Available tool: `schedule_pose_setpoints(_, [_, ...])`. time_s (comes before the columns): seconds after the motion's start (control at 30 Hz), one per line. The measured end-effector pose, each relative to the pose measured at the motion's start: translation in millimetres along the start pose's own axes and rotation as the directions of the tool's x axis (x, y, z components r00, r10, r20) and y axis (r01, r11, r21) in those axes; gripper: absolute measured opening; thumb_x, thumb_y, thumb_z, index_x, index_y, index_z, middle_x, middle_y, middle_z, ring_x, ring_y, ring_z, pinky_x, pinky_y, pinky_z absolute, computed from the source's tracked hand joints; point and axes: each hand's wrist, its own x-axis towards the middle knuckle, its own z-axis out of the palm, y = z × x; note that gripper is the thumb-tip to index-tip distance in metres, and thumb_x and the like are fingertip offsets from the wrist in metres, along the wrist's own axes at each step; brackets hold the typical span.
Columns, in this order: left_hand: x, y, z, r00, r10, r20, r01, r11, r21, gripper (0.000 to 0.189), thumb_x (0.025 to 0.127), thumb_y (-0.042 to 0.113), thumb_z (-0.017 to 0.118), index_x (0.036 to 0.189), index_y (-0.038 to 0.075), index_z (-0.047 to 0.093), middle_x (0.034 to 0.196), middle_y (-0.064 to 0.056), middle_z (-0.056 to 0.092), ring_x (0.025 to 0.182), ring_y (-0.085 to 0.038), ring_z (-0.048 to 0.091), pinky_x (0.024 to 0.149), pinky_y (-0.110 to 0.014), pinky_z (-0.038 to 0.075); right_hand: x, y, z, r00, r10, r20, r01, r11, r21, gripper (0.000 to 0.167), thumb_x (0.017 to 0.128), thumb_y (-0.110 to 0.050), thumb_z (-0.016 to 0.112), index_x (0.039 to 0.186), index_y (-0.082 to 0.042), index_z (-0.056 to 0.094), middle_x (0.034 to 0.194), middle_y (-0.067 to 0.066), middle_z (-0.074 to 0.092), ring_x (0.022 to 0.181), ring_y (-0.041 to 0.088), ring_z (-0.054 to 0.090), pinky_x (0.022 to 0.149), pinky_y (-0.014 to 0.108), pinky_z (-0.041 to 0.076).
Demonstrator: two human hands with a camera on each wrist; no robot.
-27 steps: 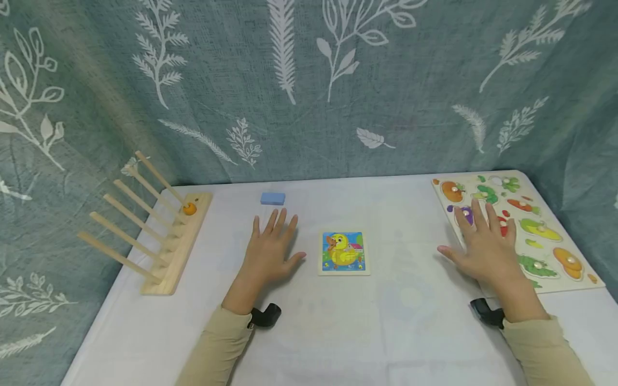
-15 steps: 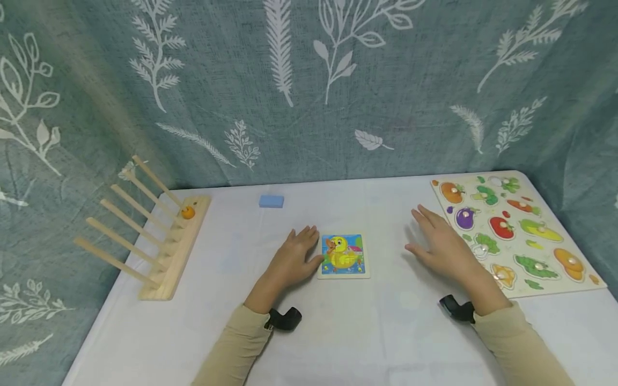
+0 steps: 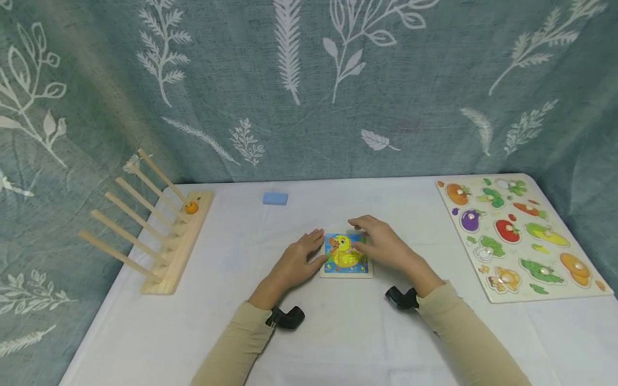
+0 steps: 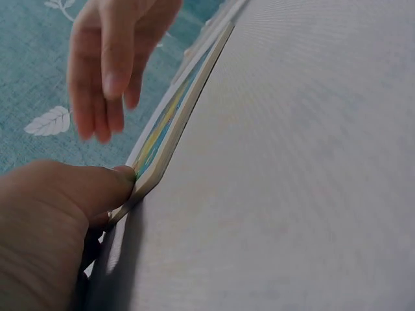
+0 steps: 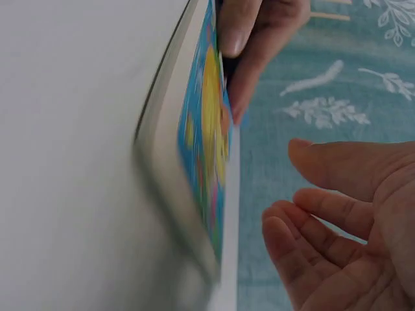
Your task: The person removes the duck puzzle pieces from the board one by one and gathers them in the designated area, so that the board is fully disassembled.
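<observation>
A small square wooden puzzle (image 3: 341,261) with a yellow duck on blue lies flat at the table's middle. My left hand (image 3: 295,264) is at its left edge, fingers nearly straight. In the left wrist view its thumb (image 4: 110,188) touches the puzzle's corner, while the other fingers are mostly hidden. Over the puzzle's right side hovers my right hand (image 3: 386,245), overlapping that edge in the head view. The right wrist view shows this right hand (image 5: 350,214) with loosely bent fingers, thumb apart from them, and nothing held.
On the left stands a wooden rack (image 3: 181,252) with several slanted pegs and an orange bead (image 3: 191,207). A blue block (image 3: 275,199) lies at the back. To the right is a vegetable knob puzzle board (image 3: 526,241). A green leaf-patterned curtain (image 3: 309,145) hangs behind the table.
My right hand has swept left from the vegetable board to above the duck puzzle, its fingers bending. My left hand has moved right to the duck puzzle's left edge.
</observation>
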Motion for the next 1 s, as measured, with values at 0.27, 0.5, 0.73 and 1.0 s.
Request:
schedule_pose_setpoints(0.27, [-0.1,-1.4,1.0,1.000,0.008,0.015,-0.008,1.000,-0.022,0.054,0.091,0.026,0.064,0.134,-0.004,0.049,0.144,-0.017,0.044,0.135,-0.031,0.041,0.113,-0.044,0.035,24.8,-7,26,0.998,0.033,0.056,-0.038,0.996,0.077,0.047,0.090,-0.018,0.066,0.132,-0.001,0.052,0.123,0.014,0.056,0.106,0.028,0.059,0.094,0.042,0.053])
schedule_pose_setpoints(0.5, [0.2,-2.5,-1.4,1.000,0.001,0.013,-0.001,1.000,-0.001,0.056,0.091,0.028,0.064,0.135,-0.003,0.049,0.144,-0.017,0.044,0.134,-0.032,0.042,0.113,-0.045,0.036,28.6,-6,38,0.999,0.002,0.037,-0.003,0.999,0.042,0.044,0.089,-0.019,0.067,0.128,-0.001,0.057,0.120,0.014,0.052,0.112,0.028,0.053,0.102,0.046,0.046])
schedule_pose_setpoints(0.73, [-0.6,-2.6,-2.2,1.000,-0.002,0.021,0.002,1.000,-0.007,0.056,0.092,0.028,0.063,0.136,-0.002,0.048,0.145,-0.016,0.043,0.135,-0.032,0.041,0.113,-0.045,0.035,27.2,-4,43,1.000,-0.020,0.001,0.020,0.998,0.053,0.039,0.087,-0.016,0.069,0.122,-0.003,0.059,0.120,0.014,0.051,0.112,0.029,0.052,0.103,0.046,0.045])
schedule_pose_setpoints(1.0, [-0.5,-4.2,-2.2,1.000,-0.003,0.023,0.003,1.000,-0.006,0.057,0.092,0.028,0.063,0.136,-0.003,0.047,0.145,-0.017,0.043,0.135,-0.031,0.041,0.114,-0.043,0.034,28.8,-1,45,0.999,0.009,-0.034,-0.004,0.990,0.142,0.033,0.088,-0.010,0.067,0.121,-0.007,0.061,0.115,0.008,0.058,0.105,0.023,0.057,0.095,0.040,0.051])
